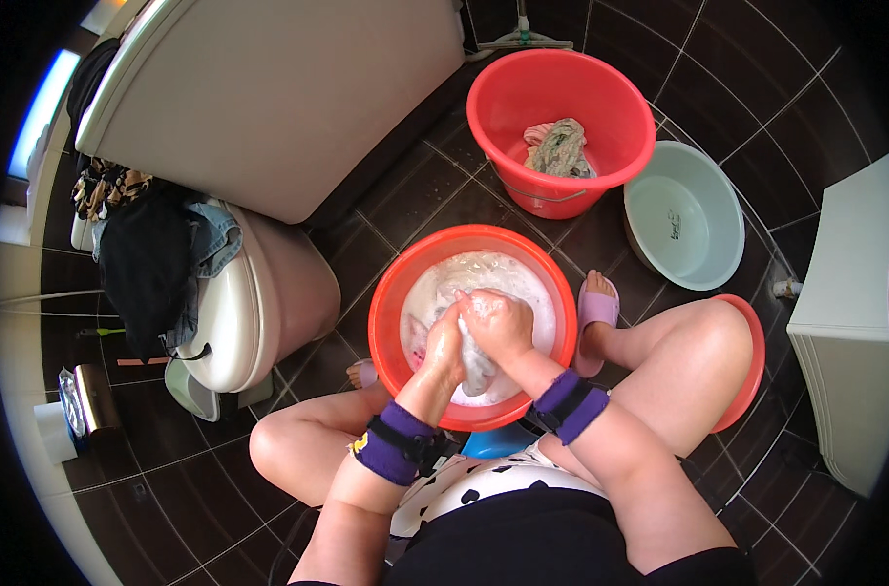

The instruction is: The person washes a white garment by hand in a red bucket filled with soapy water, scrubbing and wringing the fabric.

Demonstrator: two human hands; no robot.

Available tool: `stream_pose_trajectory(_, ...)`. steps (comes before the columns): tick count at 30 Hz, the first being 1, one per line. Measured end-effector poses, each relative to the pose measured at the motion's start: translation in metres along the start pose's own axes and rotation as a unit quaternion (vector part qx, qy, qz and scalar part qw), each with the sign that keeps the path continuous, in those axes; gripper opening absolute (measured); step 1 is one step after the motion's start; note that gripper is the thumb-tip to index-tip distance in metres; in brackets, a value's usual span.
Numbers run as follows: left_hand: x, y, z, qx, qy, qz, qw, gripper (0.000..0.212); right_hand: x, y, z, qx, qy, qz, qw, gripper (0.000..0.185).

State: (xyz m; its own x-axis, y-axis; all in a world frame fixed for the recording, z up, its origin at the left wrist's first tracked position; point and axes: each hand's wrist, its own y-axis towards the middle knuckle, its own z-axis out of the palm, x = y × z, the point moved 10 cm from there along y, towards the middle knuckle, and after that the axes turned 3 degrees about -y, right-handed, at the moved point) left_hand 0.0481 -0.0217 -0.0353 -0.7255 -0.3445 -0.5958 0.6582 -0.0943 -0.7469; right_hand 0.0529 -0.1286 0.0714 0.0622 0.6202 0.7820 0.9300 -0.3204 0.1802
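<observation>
A red plastic basin [383, 315] filled with white, foamy water stands on the floor between the person's knees. Over it, my left hand [444, 340] and my right hand [494, 321] press together around a wet, pale cloth [478, 366], whose lower end hangs between them. Both hands are wet with suds and closed on the cloth. More soaked fabric with a pink patch [417, 357] shows in the foam at the basin's left side. Purple wristbands with black straps circle both wrists.
Beyond the basin stands a red bucket [518, 80] with crumpled wet cloths [560, 149] inside. A pale green basin [682, 220] leans beside it. Dark clothes and denim [148, 264] lie on the toilet [269, 293] at left, near a bathtub [283, 95]. A white cabinet-like object [840, 315] is at right.
</observation>
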Motion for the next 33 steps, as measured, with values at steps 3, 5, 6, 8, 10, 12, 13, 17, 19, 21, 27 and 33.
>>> stream_pose_trajectory(3, 0.018, 0.024, -0.029, 0.026, -0.066, -0.027, 0.997, 0.026, 0.033, -0.019, 0.007, 0.026, 0.048, -0.067, 0.996, 0.014)
stream_pose_trajectory(5, 0.020, 0.005, 0.019, 0.330, -0.213, -0.104, 0.914, 0.026, 0.039, -0.022, 0.001, 0.009, 0.080, -0.090, 0.993, 0.012)
stream_pose_trajectory(6, 0.008, -0.018, 0.046, 0.390, -0.216, -0.077, 0.892, 0.027, 0.027, -0.020, -0.007, -0.017, 0.081, -0.080, 0.993, 0.012)
stream_pose_trajectory(8, -0.004, -0.040, 0.061, 0.218, -0.113, -0.059, 0.968, 0.027, 0.010, -0.014, -0.010, -0.012, 0.070, -0.037, 0.997, 0.012)
stream_pose_trajectory(10, 0.006, -0.006, 0.014, 0.089, -0.014, -0.020, 0.996, 0.030, 0.007, -0.021, -0.004, 0.024, 0.044, 0.005, 0.999, 0.013)
stream_pose_trajectory(12, 0.024, 0.021, 0.001, 0.200, -0.075, -0.060, 0.975, 0.028, 0.035, -0.038, 0.005, 0.006, 0.061, -0.082, 0.995, 0.012)
stream_pose_trajectory(13, 0.025, 0.014, 0.003, 0.360, -0.185, -0.100, 0.909, 0.027, 0.057, -0.051, 0.011, 0.001, 0.074, -0.131, 0.989, 0.012)
stream_pose_trajectory(17, 0.016, -0.034, 0.046, 0.229, -0.117, -0.102, 0.961, 0.032, 0.020, -0.020, -0.015, 0.000, 0.065, -0.052, 0.997, 0.013)
stream_pose_trajectory(19, 0.011, -0.037, 0.027, 0.088, -0.021, -0.084, 0.992, 0.037, -0.006, -0.010, -0.008, 0.016, 0.065, 0.011, 0.998, 0.014)
stream_pose_trajectory(21, 0.006, -0.035, 0.040, 0.249, -0.181, -0.079, 0.948, 0.040, 0.020, -0.029, -0.001, 0.015, 0.063, -0.031, 0.997, 0.015)
stream_pose_trajectory(27, 0.008, -0.026, 0.002, 0.013, 0.005, -0.039, 0.999, 0.027, -0.001, -0.006, -0.012, 0.007, 0.055, 0.007, 0.998, 0.015)
stream_pose_trajectory(33, 0.011, -0.002, -0.002, 0.171, -0.099, -0.053, 0.979, 0.029, 0.060, -0.037, -0.009, 0.021, 0.094, -0.118, 0.988, 0.013)
